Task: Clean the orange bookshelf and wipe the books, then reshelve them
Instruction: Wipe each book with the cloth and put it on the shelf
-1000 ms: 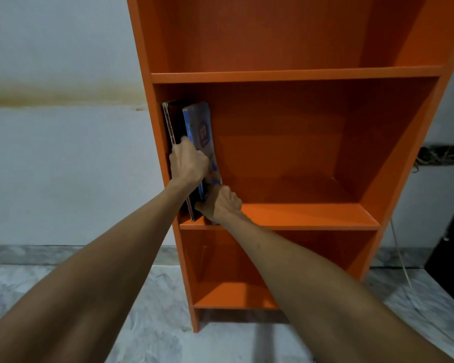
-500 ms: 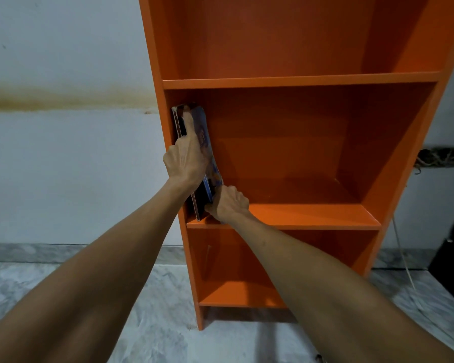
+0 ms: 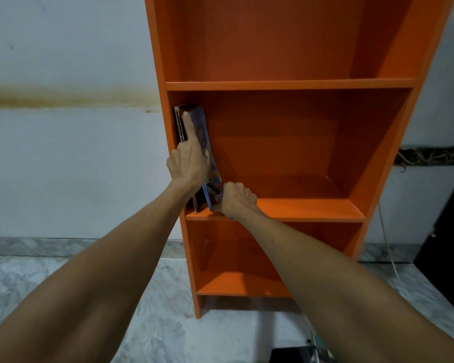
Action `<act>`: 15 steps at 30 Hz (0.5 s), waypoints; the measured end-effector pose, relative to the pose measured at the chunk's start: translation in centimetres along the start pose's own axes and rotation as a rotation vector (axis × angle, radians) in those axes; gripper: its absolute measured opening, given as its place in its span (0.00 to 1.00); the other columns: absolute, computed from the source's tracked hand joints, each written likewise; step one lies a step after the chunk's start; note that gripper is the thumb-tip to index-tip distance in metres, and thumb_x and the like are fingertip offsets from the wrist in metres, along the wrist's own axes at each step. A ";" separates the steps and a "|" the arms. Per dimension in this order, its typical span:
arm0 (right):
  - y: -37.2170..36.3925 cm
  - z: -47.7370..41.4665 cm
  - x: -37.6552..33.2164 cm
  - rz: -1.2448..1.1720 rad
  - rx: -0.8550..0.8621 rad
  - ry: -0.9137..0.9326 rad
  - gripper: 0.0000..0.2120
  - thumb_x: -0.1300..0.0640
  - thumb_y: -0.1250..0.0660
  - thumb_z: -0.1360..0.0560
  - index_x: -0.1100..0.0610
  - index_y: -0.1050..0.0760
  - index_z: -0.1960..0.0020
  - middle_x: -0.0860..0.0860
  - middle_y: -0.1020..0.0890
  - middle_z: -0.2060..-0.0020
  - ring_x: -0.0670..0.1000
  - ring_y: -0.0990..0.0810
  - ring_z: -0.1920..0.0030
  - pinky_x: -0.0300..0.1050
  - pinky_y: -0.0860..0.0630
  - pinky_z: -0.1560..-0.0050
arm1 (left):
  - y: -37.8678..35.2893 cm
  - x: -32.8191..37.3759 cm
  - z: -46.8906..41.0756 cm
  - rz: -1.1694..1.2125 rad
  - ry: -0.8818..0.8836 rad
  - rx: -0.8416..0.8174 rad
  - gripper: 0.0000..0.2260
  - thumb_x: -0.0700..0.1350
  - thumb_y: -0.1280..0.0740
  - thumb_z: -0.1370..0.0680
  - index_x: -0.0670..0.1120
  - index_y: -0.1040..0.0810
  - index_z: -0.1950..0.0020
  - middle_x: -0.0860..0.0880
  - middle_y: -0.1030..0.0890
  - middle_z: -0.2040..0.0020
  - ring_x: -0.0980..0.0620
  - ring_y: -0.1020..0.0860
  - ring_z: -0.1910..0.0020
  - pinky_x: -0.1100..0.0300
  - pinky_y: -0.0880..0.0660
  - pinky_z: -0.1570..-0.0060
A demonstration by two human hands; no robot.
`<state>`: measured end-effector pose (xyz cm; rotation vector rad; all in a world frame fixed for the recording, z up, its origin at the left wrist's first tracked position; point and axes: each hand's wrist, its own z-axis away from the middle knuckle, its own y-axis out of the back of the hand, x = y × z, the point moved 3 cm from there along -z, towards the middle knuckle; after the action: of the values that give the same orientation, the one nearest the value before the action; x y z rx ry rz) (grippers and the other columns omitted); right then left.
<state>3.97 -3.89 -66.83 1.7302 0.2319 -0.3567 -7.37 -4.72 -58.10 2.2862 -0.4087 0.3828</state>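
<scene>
From the head camera I see the orange bookshelf [image 3: 286,85] standing against a pale wall, on a marbled floor. Its middle compartment holds two books at the far left end, pressed against the left side panel. The dark book [image 3: 180,121] sits tight to the panel; the blue book [image 3: 203,132] leans on it just to the right. Both stand on their lower edges with the long axis running up and down, tops tilted slightly left and back into the shelf, spines toward me.

My left hand [image 3: 189,163] lies flat against the front edges of the books, index finger stretched up along them and the other fingers curled; it presses rather than grips. My right hand [image 3: 236,197] is low, at the shelf board, closed around the bottom corner of the blue book, knuckles just above the front lip.

The compartments above and below show only bare orange boards.
</scene>
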 end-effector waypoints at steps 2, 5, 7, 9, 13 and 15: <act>1.3 1.5 1.3 -0.014 0.006 -0.004 0.13 0.54 0.29 0.26 0.53 0.23 0.42 0.56 0.20 0.44 0.60 0.20 0.45 0.48 0.28 0.56 | 0.4 1.1 1.5 0.008 -0.002 -0.025 0.38 0.50 0.35 0.20 0.47 0.58 0.20 0.43 0.24 0.58 0.45 0.23 0.62 0.52 0.25 0.62; 3.4 4.3 4.0 -0.041 0.023 -0.029 0.12 0.52 0.30 0.27 0.51 0.22 0.44 0.55 0.19 0.46 0.60 0.18 0.49 0.49 0.21 0.55 | 0.7 3.2 4.1 0.042 -0.016 -0.074 0.35 0.51 0.36 0.20 0.45 0.53 0.21 0.41 0.21 0.53 0.39 0.20 0.56 0.49 0.23 0.58; 4.3 6.4 6.6 -0.050 0.043 -0.055 0.10 0.51 0.32 0.25 0.51 0.21 0.45 0.55 0.18 0.49 0.59 0.16 0.52 0.50 0.19 0.56 | 0.3 4.9 6.8 0.066 -0.024 -0.110 0.31 0.51 0.37 0.20 0.44 0.46 0.22 0.40 0.20 0.49 0.37 0.20 0.51 0.51 0.27 0.61; 5.1 8.8 10.1 -0.050 0.061 -0.095 0.09 0.50 0.33 0.24 0.53 0.21 0.46 0.54 0.18 0.51 0.58 0.17 0.54 0.47 0.24 0.60 | -0.4 6.9 10.4 0.118 -0.042 -0.165 0.26 0.51 0.38 0.20 0.44 0.39 0.24 0.40 0.19 0.47 0.37 0.21 0.48 0.50 0.29 0.59; 5.2 13.8 18.0 -0.105 0.056 -0.216 0.08 0.48 0.32 0.24 0.53 0.25 0.54 0.52 0.20 0.57 0.56 0.21 0.61 0.47 0.26 0.64 | -2.8 10.0 18.1 0.187 -0.019 -0.334 0.20 0.50 0.39 0.20 0.46 0.31 0.30 0.41 0.20 0.44 0.37 0.22 0.44 0.48 0.27 0.53; 4.4 16.2 21.7 -0.136 0.050 -0.278 0.09 0.47 0.31 0.26 0.53 0.24 0.54 0.53 0.19 0.57 0.57 0.19 0.59 0.51 0.20 0.60 | -4.0 11.2 21.8 0.209 0.026 -0.423 0.16 0.50 0.39 0.21 0.47 0.26 0.35 0.41 0.20 0.43 0.37 0.23 0.43 0.48 0.27 0.49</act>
<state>23.95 -21.50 -73.28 1.6957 0.1393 -0.7021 7.56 -20.10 -70.69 1.8317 -0.6518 0.3876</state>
